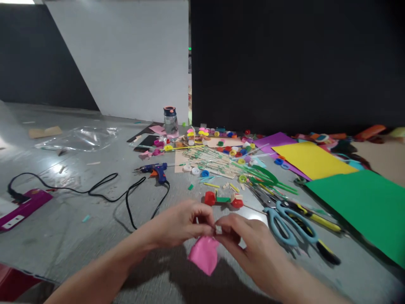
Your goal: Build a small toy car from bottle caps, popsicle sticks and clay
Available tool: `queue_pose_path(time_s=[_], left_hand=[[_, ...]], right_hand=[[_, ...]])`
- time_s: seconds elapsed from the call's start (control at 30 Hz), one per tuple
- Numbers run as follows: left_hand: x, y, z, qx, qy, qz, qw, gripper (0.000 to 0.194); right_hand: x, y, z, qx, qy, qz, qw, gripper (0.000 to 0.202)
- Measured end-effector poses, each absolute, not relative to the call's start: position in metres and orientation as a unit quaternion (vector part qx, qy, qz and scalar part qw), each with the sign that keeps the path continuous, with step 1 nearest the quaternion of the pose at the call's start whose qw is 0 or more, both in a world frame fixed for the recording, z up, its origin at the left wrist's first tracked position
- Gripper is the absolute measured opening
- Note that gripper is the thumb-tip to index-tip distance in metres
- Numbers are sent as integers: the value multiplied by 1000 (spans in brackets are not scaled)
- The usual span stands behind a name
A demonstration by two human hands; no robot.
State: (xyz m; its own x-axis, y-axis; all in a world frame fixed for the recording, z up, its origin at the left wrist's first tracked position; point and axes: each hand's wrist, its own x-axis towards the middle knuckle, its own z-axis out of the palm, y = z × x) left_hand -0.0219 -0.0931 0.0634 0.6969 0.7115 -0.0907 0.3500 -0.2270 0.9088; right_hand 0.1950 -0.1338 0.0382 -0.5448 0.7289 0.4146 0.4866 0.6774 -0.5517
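My left hand [190, 221] and my right hand [245, 240] meet low in the middle of the view, both closed in a pinch. A thin, glossy pink piece [204, 255] hangs below the left fingertips; its upper end is hidden by the fingers. Between my right thumb and forefinger shows a small whitish block [218, 229], too small to name. Just beyond the hands, a little assembly [223, 199] with red bottle caps at its ends and a green strip lies on the grey table.
Scissors [284, 228] with blue handles and yellow-black pliers [322, 219] lie close on the right. A blue glue gun [158, 171] with a black cord rests at left. Several sticks [211, 160], bottle caps, coloured sheets [363, 207] and a water bottle [171, 122] fill the back.
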Motion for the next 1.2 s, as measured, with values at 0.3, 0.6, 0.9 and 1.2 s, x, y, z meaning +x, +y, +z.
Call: queue_pose_path(time_s=[0.3, 0.6, 0.9, 1.2], left_hand=[[-23, -83, 51, 703, 363, 117, 600, 18], [-18, -75, 37, 673, 347, 181, 628, 16], [-20, -71, 34, 641, 334, 169, 670, 25], [-25, -63, 25, 606, 332, 101, 716, 9]], right_hand=[[199, -128, 19, -291, -922, 56, 250, 21], [195, -126, 21, -307, -909, 32, 282, 17], [193, -125, 18, -360, -884, 60, 293, 17], [186, -127, 10, -342, -912, 31, 226, 24]])
